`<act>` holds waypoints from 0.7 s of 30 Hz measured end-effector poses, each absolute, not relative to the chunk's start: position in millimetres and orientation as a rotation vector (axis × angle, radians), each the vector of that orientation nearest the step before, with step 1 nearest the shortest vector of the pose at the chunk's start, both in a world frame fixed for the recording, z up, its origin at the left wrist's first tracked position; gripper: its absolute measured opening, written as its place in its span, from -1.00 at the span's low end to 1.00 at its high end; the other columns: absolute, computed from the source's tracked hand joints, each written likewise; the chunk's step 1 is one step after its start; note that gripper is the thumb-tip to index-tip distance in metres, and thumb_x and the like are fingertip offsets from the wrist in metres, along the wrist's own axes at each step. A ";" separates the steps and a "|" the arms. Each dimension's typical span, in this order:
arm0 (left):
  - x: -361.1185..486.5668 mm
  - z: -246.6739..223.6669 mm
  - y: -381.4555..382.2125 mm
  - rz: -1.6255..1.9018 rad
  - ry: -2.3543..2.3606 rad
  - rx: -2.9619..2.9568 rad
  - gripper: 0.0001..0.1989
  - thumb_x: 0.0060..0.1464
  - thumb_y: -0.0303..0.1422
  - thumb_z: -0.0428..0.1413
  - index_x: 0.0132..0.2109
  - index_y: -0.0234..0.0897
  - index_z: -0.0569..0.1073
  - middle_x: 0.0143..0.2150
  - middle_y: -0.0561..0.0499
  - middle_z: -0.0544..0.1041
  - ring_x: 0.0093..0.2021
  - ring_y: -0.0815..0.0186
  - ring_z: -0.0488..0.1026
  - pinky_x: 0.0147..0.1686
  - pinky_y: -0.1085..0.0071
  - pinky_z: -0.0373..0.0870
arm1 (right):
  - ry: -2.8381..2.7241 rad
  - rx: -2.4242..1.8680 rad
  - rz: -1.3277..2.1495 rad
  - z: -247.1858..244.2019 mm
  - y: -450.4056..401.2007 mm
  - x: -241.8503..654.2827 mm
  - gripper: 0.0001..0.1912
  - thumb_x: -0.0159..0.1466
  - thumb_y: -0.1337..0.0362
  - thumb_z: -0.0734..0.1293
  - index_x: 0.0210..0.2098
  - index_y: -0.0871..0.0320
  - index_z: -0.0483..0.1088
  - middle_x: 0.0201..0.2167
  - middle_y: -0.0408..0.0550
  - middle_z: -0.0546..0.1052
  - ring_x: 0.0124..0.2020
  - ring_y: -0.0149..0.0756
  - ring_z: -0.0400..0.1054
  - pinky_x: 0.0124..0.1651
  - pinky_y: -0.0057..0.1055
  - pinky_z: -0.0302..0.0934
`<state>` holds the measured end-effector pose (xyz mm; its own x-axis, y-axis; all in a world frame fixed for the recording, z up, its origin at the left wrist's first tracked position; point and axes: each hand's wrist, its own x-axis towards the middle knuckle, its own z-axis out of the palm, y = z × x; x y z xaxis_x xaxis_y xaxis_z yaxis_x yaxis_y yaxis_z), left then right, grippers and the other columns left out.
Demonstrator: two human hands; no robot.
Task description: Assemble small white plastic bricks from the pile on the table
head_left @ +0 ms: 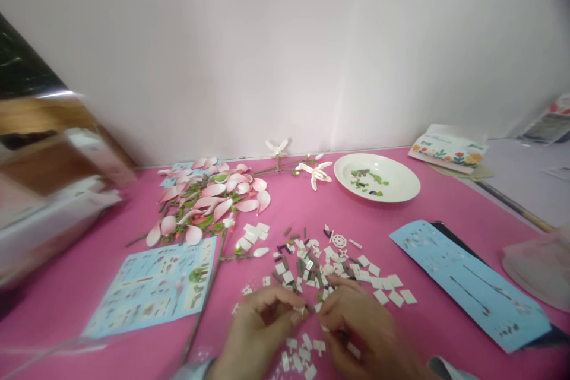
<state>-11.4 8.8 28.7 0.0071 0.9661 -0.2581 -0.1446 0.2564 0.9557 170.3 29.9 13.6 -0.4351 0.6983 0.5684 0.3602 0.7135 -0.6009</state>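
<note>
My left hand [260, 329] is closed in a pinch, with a small white building brick [301, 311] between thumb and forefinger. Fingertip to fingertip with it, my right hand [363, 326] is also closed; its fingers hide whatever is in them. Just beyond both hands lies a loose pile of white, grey-brown and dark building bricks [309, 264]. White square tiles [386, 282] spread to its right. More small white bricks [305, 355] lie on the pink tabletop [249, 202] between my wrists.
Pink-and-white brick-built blossom branches [214, 199] lie at the back left. A blue instruction sheet [155, 285] is below them, and a blue booklet [472, 285] lies right. The white plate [403, 187] holds green pieces. A tissue pack [447, 148] and boxes [48, 214] stand at the sides.
</note>
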 end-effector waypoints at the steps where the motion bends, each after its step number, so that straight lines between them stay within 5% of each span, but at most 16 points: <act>1: -10.6 28.1 8.6 1.095 1.214 0.893 -0.79 -0.19 -0.29 0.37 -0.40 -0.32 0.60 -0.47 0.01 0.57 -0.43 0.34 0.43 -0.38 0.46 0.33 | -2.073 -0.803 0.513 14.1 30.3 170.9 -0.79 0.18 0.53 0.21 -0.46 0.08 0.25 -0.57 -0.23 0.40 -0.47 -0.38 0.34 -0.02 -0.23 0.32; 8: -10.3 16.4 7.3 1.052 1.173 0.881 -0.74 -0.20 -0.26 0.39 -0.36 -0.36 0.62 -0.56 0.07 0.47 -0.53 0.43 0.31 -0.46 0.49 0.22 | -2.065 -0.791 0.776 16.0 34.9 175.8 -0.79 0.30 0.45 0.24 -0.22 0.08 0.48 -0.40 -0.09 0.52 -0.33 -0.33 0.41 -0.31 -0.46 0.32; 14: -10.7 11.6 4.2 1.056 1.110 0.870 -0.77 -0.22 -0.32 0.41 -0.38 -0.33 0.60 -0.54 0.07 0.51 -0.51 0.42 0.33 -0.47 0.52 0.23 | -2.034 -0.966 1.047 9.3 32.6 174.2 -0.85 0.29 0.27 0.32 -0.39 0.10 0.50 -0.50 -0.12 0.48 -0.43 -0.31 0.37 -0.37 -0.42 0.27; 21: -11.2 12.3 3.8 1.061 1.093 0.899 -0.80 -0.23 -0.35 0.41 -0.40 -0.30 0.61 -0.52 0.07 0.53 -0.51 0.45 0.34 -0.48 0.56 0.23 | -1.993 -1.060 1.150 13.2 31.9 173.8 -0.86 0.24 0.27 0.35 -0.43 0.13 0.48 -0.50 -0.12 0.47 -0.46 -0.33 0.36 -0.42 -0.45 0.25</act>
